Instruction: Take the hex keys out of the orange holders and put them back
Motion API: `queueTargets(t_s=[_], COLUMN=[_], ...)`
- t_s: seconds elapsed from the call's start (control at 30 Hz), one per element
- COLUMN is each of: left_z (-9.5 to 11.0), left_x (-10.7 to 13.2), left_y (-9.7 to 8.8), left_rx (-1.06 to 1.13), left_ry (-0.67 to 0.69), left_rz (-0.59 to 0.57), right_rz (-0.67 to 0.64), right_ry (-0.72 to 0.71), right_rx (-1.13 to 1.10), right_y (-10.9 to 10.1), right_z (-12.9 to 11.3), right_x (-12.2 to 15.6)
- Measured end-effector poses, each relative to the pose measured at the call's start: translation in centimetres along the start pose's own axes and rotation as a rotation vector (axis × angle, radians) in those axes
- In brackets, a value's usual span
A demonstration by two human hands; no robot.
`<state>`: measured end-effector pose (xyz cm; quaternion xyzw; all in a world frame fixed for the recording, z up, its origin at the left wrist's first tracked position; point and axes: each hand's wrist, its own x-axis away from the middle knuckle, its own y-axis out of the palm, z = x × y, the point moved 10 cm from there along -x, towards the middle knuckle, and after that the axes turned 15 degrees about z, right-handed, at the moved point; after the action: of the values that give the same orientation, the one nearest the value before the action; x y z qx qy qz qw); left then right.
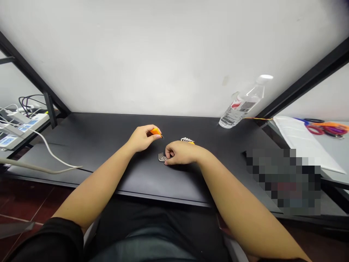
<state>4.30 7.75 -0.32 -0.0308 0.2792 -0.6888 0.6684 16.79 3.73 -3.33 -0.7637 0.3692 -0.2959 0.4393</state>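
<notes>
My left hand (143, 138) is closed on a small orange piece (155, 131) with a thin dark tip pointing down to the right; its exact kind is unclear. Lower and to the right, my right hand (180, 153) has its fingers curled and pinched at a group of short hex keys (161, 157) low over the black table (163, 182). The fingers cover part of these keys. Just behind the right hand lies another set of silver hex keys (187, 139), with a bit of orange-yellow beside it, partly hidden by the wrist.
A clear water bottle (242, 103) stands at the back right. Nearer on the right is a pixelated dark object (286, 182), beside a white padded packet (305, 142) and coloured rings (327, 129). White power strips (24, 129) and cables (51, 149) are at the left; a wall rises behind.
</notes>
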Motion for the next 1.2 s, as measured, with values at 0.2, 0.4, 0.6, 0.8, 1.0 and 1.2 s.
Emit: queueTargets(t_s=[0.2, 0.4, 0.6, 0.8, 1.0, 1.2], left_z=[-0.4, -0.1, 0.5, 0.8, 1.0, 0.8], left_x=[-0.1, -0.1, 0.3, 0.5, 0.5, 0.3], left_y=[0.3, 0.3, 1.0, 1.1, 0.9, 0.8], left_rx=[0.121, 0.254, 0.353, 0.348, 0.333, 0.301], left_ry=[-0.034, -0.061, -0.077, -0.063, -0.045, -0.038], left_rz=[-0.014, -0.021, -0.074, -0.087, -0.078, -0.060], right_rz=[0.071, 0.561, 0.868, 0.911, 0.920, 0.893], right_ry=[-0.105, -0.173, -0.180, -0.179, -0.162, -0.124], right_rx=[-0.013, -0.245, -0.762, -0.850, -0.823, -0.844], right_y=[-1.1, -7.5, -9.8, -9.1, -9.4, -9.0], right_z=[-0.8, -0.5, 0.0, -0.3, 0.2, 0.6], right_x=[0.2, 1.0, 2.6, 2.5, 2.5, 1.9])
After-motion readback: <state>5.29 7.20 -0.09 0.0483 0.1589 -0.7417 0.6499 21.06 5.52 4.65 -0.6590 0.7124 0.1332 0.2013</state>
